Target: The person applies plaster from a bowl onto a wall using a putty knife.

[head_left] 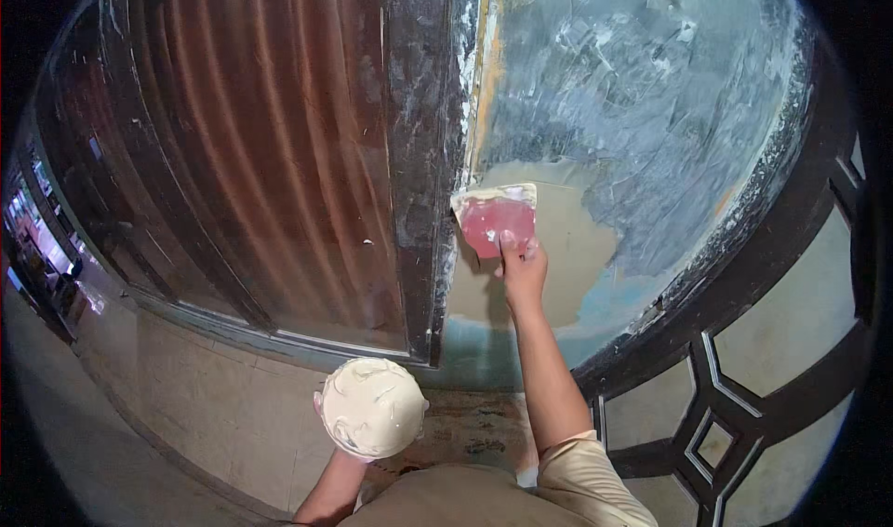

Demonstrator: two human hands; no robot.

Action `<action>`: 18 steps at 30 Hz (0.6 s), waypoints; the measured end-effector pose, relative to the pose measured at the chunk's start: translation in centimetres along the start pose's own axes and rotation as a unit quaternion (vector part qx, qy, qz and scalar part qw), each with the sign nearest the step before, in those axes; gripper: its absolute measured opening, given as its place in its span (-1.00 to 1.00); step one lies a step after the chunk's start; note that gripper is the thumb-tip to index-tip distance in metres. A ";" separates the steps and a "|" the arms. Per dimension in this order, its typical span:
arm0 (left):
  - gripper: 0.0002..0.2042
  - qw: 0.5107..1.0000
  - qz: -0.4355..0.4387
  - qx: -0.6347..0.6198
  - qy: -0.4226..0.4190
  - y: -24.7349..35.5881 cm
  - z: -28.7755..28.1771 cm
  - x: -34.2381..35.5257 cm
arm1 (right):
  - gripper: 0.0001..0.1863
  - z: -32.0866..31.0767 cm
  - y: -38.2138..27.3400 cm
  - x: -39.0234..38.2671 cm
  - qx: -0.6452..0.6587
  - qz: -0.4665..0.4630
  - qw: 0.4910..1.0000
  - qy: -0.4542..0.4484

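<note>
My right hand (523,265) grips a red putty spreader (498,227) with cream putty along its upper edge. The spreader is at the wall, close to the dark door frame. Around it lies a smooth beige patch of putty (572,253) on the blue-grey wall (633,127). Low in front of my body, my left hand (346,454) supports a round mass of cream putty (372,406) from below. Most of that hand is hidden under the putty, and whatever carries the putty is hidden too.
Left of the wall stands a dark wooden frame (420,164) around a panel with a brown curtain (270,108) behind it. A dark lattice with pale panels (786,313) curves along the right. Below is a tiled floor (205,387); a stained strip (474,425) lies near my body.
</note>
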State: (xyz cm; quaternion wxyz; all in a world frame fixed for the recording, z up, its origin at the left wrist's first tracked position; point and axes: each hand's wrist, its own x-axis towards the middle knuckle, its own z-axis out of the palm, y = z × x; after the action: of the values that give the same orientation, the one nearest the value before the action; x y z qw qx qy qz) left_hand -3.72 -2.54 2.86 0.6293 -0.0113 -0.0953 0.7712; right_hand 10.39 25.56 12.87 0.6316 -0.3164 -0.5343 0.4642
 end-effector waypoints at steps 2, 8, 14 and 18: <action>0.02 0.999 -0.025 -0.020 0.006 0.0 0.7 -0.1 | -0.72 -0.4 1.9 0.1 -0.026 0.051 0.998 0.015; 0.03 0.999 -0.026 -0.032 0.024 0.2 0.5 -0.8 | -0.69 -8.9 21.4 -9.8 -0.296 0.145 0.943 0.037; -0.04 0.951 0.062 0.303 0.004 1.7 -2.1 -1.5 | -0.73 -7.8 17.0 -11.4 -0.058 0.231 0.969 -0.062; -0.06 0.997 0.041 0.070 0.017 1.1 -1.2 -1.0 | -0.82 -3.3 7.7 -3.6 0.077 0.104 0.991 -0.011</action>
State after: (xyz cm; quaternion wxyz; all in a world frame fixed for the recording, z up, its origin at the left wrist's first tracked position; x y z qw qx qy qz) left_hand -4.42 -3.61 1.40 0.5980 0.0160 -0.0298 0.8008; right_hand 11.63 25.39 3.83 0.5964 -0.3154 -0.4678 0.5709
